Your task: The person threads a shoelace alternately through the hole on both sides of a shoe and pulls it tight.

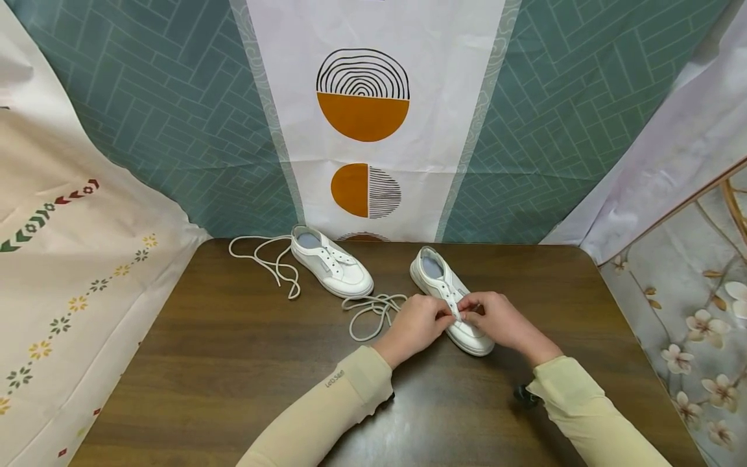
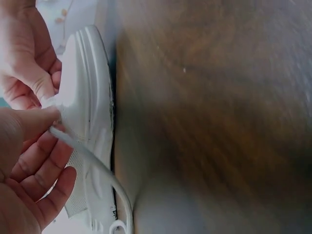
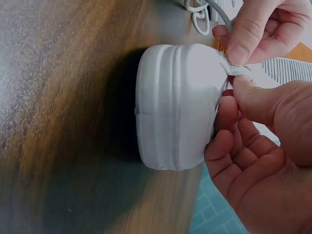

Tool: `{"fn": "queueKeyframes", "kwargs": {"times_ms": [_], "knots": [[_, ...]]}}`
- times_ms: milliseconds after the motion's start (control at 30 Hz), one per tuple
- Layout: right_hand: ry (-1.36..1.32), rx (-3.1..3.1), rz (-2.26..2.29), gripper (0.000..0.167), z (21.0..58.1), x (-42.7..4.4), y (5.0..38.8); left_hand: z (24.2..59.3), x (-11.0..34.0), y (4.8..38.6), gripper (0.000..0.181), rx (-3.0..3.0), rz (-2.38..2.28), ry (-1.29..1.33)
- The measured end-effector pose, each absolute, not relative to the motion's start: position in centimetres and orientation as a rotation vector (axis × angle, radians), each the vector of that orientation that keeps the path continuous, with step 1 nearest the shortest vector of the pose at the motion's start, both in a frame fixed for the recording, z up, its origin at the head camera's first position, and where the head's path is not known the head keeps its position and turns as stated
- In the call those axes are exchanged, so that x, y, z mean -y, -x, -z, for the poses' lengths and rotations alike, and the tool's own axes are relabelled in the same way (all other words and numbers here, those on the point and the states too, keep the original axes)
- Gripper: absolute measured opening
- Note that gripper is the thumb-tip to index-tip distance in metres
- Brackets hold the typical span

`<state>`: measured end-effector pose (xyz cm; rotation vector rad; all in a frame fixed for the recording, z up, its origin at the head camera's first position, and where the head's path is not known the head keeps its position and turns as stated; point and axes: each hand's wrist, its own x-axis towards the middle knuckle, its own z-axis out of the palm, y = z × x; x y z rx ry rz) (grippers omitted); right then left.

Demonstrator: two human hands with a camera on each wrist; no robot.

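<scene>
Both hands meet over the lacing of a white sneaker [image 1: 471, 338] at the right, which stands on the table with its toe toward me. My left hand [image 1: 417, 324] pinches a pale shoelace [image 2: 100, 165] close to the eyelets; the lace trails from its fingers down beside the sole. From the other side, my right hand [image 1: 498, 318] pinches the edge of the sneaker's eyelet flap [image 3: 238, 69] between thumb and finger. Fingertips cover the exact eyelet and the lace's tip. Loose lace coils [image 1: 364, 322] lie left of this sneaker.
A second white sneaker [image 1: 341, 269] stands at the back left, its toe toward the right front. Another loose lace [image 1: 274, 263] trails left of it. The brown wooden table [image 1: 233, 389] ends at a patterned cloth backdrop [image 1: 373, 149].
</scene>
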<state>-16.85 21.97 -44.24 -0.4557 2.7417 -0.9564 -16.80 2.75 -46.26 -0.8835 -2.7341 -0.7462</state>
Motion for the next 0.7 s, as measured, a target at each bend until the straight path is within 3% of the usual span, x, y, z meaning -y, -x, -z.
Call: {"fn": "queueKeyframes", "kwargs": {"times_ms": [167, 433, 533, 700], "knots": [[0.469, -2.763, 0.923, 0.004, 44.6, -21.1, 17.3, 45.8, -2.0, 17.4, 0.010, 2.709, 0.737, 0.871], [0.529, -2.783, 0.920, 0.010, 45.0, -20.2, 18.3, 44.8, -1.9, 18.6, 0.017, 2.526, 0.647, 1.165], [0.524, -2.795, 0.946, 0.004, 45.2, -20.0, 18.5, 44.8, -1.7, 18.7, 0.013, 2.560, 0.582, 1.141], [0.468, -2.830, 0.988, 0.008, 45.0, -20.0, 18.6, 44.3, -1.4, 19.0, 0.012, 2.555, 0.508, 1.113]]}}
